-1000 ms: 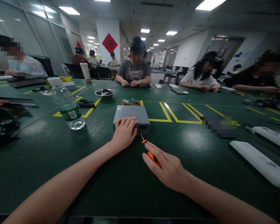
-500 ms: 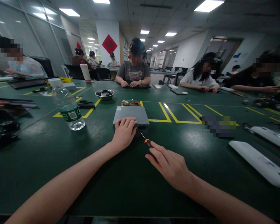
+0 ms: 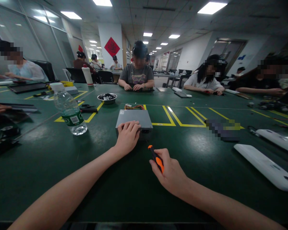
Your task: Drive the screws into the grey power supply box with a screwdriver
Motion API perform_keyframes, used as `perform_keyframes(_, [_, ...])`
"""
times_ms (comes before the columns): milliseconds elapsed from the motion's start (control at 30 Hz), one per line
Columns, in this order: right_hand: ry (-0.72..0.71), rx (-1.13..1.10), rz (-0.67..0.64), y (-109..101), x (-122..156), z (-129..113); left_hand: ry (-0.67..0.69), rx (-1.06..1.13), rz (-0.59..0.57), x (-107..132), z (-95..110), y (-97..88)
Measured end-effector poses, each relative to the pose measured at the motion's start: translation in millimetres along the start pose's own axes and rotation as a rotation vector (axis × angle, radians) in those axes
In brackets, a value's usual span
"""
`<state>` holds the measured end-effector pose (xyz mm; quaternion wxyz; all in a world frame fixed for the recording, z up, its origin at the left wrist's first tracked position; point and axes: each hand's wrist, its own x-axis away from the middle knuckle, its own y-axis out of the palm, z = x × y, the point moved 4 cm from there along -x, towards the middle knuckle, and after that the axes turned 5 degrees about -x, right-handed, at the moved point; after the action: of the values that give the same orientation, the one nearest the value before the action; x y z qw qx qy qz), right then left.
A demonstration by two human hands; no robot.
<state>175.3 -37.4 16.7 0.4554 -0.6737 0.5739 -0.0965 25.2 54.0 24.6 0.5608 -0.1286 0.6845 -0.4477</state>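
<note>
A grey metal computer power supply lies on the green table, with a bundle of coloured wires at its far side. My left hand is closed over its near edge, fingers bent on the top face and the thumb side hidden. In my right hand is a black and orange screwdriver, its handle between thumb and fingers. The dark shaft points toward the near face of the power supply; whether the tip touches it, I cannot tell.
A water bottle stands left of the power supply, and a metal bowl of small parts sits behind. White panels lie at the right. Yellow tape marks the table. Several people sit around it.
My right hand has shifted its hold on the screwdriver, so more of the handle shows and it stands steeper. My left hand has stayed on the power supply.
</note>
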Motion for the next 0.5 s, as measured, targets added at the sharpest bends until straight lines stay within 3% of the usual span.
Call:
perform_keyframes(200, [0.396, -0.601, -0.031, 9.9, 4.0, 1.7, 0.0, 0.001, 0.001, 0.8, -0.1, -0.3])
perform_keyframes(500, [0.689, -1.189, 0.148, 29.8, 8.0, -19.2, -0.01, 0.021, 0.024, 0.8, 1.7, -0.4])
